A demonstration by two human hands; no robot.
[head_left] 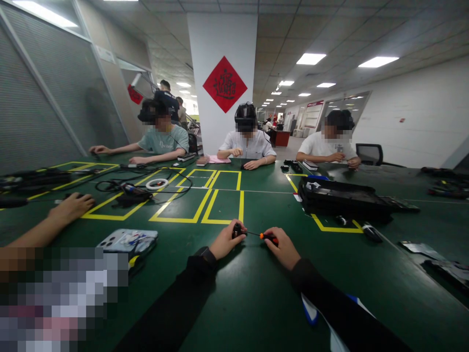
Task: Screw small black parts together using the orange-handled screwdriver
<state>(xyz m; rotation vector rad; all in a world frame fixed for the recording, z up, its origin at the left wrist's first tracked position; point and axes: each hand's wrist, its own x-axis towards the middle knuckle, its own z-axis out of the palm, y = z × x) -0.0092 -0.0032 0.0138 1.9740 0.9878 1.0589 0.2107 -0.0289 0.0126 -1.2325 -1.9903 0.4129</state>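
Near the middle of the green table (256,293), my left hand (227,240) is closed on a small black part (238,231). My right hand (284,247) grips the orange and black handle of a screwdriver (268,238). Its thin shaft points left and reaches the black part, though the tip's exact contact is too small to tell. Both hands are just above the tabletop, a short distance apart. Black sleeves cover both forearms, and a dark watch (207,254) is on the left wrist.
Left lie a phone (128,240), cables and a white tape roll (157,184); another person's hand (73,208) rests there. Right are black trays (344,195), a mouse-like black item (372,232) and metal parts (421,249). A blue-white packet (310,310) lies under my right forearm. Three people sit opposite.
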